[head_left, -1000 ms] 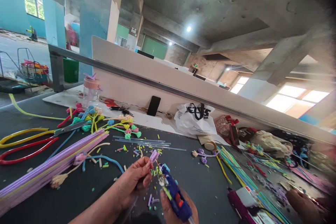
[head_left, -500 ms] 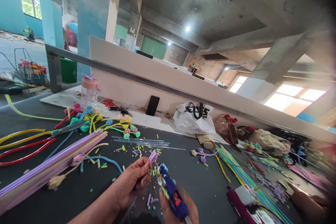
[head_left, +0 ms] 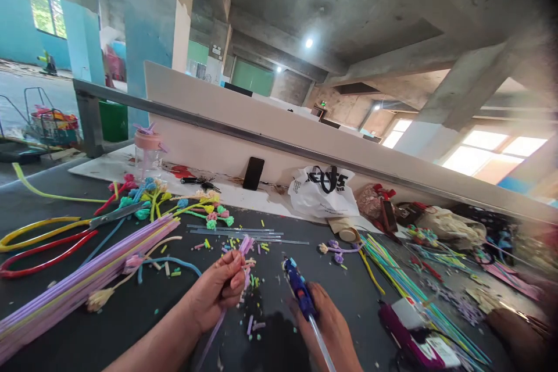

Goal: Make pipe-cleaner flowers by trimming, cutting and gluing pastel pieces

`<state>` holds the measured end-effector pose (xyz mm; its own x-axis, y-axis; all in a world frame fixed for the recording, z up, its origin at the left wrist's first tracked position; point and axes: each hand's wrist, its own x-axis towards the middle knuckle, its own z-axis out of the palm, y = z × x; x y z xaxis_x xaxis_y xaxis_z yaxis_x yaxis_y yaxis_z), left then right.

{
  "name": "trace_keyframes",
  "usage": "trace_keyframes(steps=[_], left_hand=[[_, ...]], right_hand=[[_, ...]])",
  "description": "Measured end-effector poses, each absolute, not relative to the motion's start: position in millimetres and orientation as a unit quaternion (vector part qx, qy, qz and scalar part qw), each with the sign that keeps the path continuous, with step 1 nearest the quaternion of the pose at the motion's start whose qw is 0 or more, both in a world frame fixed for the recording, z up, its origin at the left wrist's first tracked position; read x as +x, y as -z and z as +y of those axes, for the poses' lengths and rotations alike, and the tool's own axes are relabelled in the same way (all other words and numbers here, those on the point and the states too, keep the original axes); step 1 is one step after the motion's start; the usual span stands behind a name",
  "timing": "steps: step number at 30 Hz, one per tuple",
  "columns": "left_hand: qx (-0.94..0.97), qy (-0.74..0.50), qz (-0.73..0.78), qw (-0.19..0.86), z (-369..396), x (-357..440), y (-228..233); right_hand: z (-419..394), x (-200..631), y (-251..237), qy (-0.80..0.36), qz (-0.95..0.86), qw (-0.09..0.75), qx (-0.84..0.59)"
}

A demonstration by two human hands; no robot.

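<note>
Left of glue gun point(head_left: 300, 289): left hand point(head_left: 215, 290) pinches purple stem point(head_left: 244, 253).
Glue gun: gripped by right hand point(head_left: 329, 325).
Beyond gun: clear sticks point(head_left: 244, 233), bag point(head_left: 325, 192).
Right of gun: straws point(head_left: 392, 276).

We are seeing one blue glue gun point(head_left: 299, 289), one black phone point(head_left: 253, 173), one white plastic bag point(head_left: 323, 192), one pink-lidded jar point(head_left: 147, 153) and one green bin point(head_left: 113, 121); the pipe-cleaner scraps are proving too many to count.
</note>
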<state>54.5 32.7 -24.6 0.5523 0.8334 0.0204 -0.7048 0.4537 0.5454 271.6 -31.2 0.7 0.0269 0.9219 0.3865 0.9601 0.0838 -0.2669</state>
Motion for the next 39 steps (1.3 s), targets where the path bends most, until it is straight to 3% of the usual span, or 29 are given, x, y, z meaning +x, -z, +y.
trace_keyframes(steps=[3,6,14,17,21,26,31,39], left_hand=[[0.258,-0.472,0.131,0.833,34.8,46.1,13.0],[0.257,-0.488,0.136,0.823,37.9,40.0,-1.9],[0.263,-0.482,0.149,0.822,36.0,30.4,-10.7],[0.28,-0.459,0.17,0.826,31.5,21.6,4.5],[0.272,-0.473,0.168,0.821,32.1,14.8,25.4],[0.255,-0.471,0.17,0.827,36.0,14.3,36.4],[0.243,-0.457,0.168,0.839,32.5,14.9,33.7],[0.236,-0.439,0.141,0.856,30.6,16.8,36.6]], right_hand=[[-21.8,297.9,0.3,0.022,-0.689,0.105,-0.717],[-12.3,311.7,2.2,-0.005,-0.68,0.023,-0.733],[-1.7,322.4,-3.2,-0.058,-0.69,-0.036,-0.721],[-2.1,305.9,-21.1,-0.033,-0.702,-0.029,-0.711],[7.4,245.3,-35.5,-0.054,-0.786,0.079,-0.611],[31.3,178.4,-9.1,-0.057,-0.8,0.079,-0.592],[43.3,172.0,12.0,-0.037,-0.786,0.081,-0.611],[15.8,175.5,1.0,-0.047,-0.804,0.12,-0.58]])
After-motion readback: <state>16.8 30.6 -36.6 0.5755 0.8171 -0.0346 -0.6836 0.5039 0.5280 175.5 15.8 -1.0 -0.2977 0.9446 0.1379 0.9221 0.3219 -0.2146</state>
